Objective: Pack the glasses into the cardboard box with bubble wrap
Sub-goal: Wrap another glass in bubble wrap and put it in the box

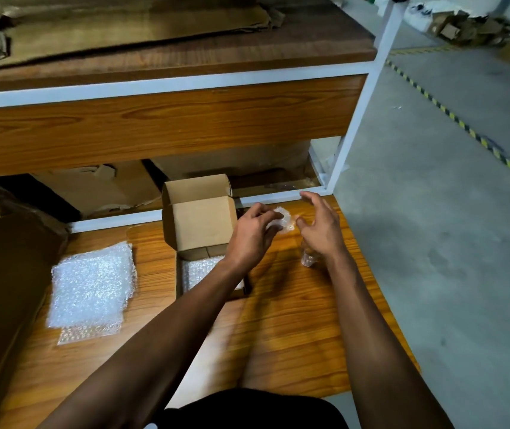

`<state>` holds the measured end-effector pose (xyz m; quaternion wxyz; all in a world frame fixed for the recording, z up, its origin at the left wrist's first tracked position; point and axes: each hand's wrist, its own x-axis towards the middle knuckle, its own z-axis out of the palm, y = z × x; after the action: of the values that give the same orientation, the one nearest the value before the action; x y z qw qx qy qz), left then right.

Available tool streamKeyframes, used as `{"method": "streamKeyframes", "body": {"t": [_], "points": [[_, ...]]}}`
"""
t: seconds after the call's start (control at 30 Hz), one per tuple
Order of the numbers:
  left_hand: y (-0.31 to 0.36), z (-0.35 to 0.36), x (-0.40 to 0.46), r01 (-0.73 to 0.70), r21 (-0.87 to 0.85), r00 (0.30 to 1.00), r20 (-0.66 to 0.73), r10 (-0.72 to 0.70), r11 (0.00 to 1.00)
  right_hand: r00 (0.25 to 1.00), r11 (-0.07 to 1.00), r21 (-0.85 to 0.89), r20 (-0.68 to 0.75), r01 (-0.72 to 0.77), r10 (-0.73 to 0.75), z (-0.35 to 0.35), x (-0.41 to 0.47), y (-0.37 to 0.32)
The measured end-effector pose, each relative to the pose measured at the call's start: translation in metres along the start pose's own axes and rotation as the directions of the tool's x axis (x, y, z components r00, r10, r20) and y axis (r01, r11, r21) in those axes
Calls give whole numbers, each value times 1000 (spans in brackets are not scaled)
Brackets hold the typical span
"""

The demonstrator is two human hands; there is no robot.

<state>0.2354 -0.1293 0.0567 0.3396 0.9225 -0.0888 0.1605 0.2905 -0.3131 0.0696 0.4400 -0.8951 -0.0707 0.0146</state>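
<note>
Left hand [255, 230] pinches a wrapped glass [284, 221] at 3 o'clock of the cardboard box [199, 224], right hand [320, 227] spread empty; fragile, slippery, best cradled round the padded middle.

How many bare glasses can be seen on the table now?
1: a clear glass stands on the table, right of the cardboard box, partly behind the right hand. Others may be hidden.
</note>
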Motion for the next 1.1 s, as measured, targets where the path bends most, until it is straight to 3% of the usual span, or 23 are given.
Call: {"method": "streamKeyframes", "body": {"t": [0.07, 0.23, 0.37, 0.5, 0.73, 0.93, 1.1], "points": [[4, 7, 0, -2, -13, 1000, 14, 2, 1000, 999, 995, -95, 31, -42, 45, -1, -11, 17], [9, 23, 1, 4, -24, 998, 69, -2, 1000, 966, 983, -132, 206, -131, 156, 0, -40, 54], [10, 32, -1, 4, 11, 992, 125, -6, 1000, 961, 974, -154, 198, -163, 192, 14, -44, 75], [9, 37, -5, -28, 27, 985, 172, 23, 999, 981, 983, -121, 121, -137, 152, 25, -42, 78], [1, 41, -12, -18, 148, 963, 268, -22, 989, 976, 996, -67, 202, -65, 78, 44, -46, 66], [-1, 43, -19, -77, 308, 957, 290, -17, 948, 965, 975, -214, 262, 58, 0, 53, -44, 65], [-8, 55, -23, -79, 266, 937, 350, -20, 961, 943, 967, -236, 332, 90, -7, 56, -47, 59]]}}
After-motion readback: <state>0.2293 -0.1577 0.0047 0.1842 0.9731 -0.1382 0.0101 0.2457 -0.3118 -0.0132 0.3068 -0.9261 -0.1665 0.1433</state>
